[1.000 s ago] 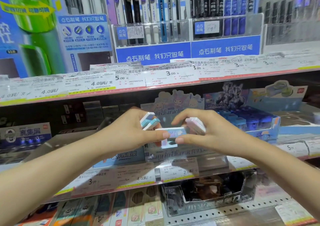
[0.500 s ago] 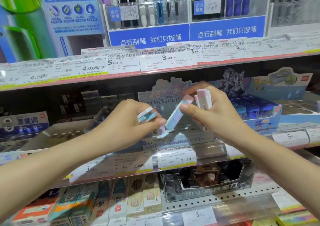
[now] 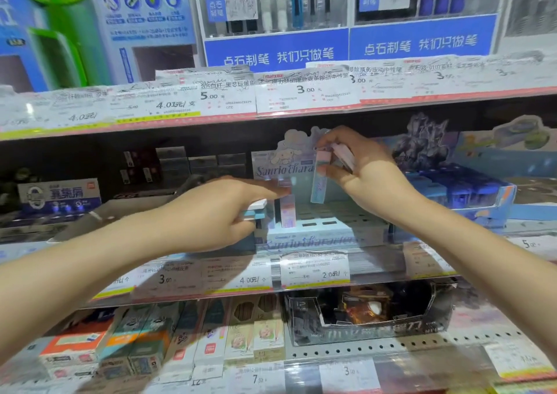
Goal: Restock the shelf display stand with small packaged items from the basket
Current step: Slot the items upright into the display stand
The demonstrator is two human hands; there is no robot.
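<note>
Pastel packet (image 3: 319, 179) hangs upright, pinched in her right hand (image 3: 366, 176) above the display stand (image 3: 316, 230). Left hand (image 3: 211, 212) grips spare packets (image 3: 254, 211), forefinger touching a slotted one (image 3: 287, 212).

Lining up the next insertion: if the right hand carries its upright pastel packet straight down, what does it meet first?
Probably the slotted tray of the Sanrio display stand: the pastel packet pinched by the right hand hangs above its empty slots, though depth is uncertain.
</note>
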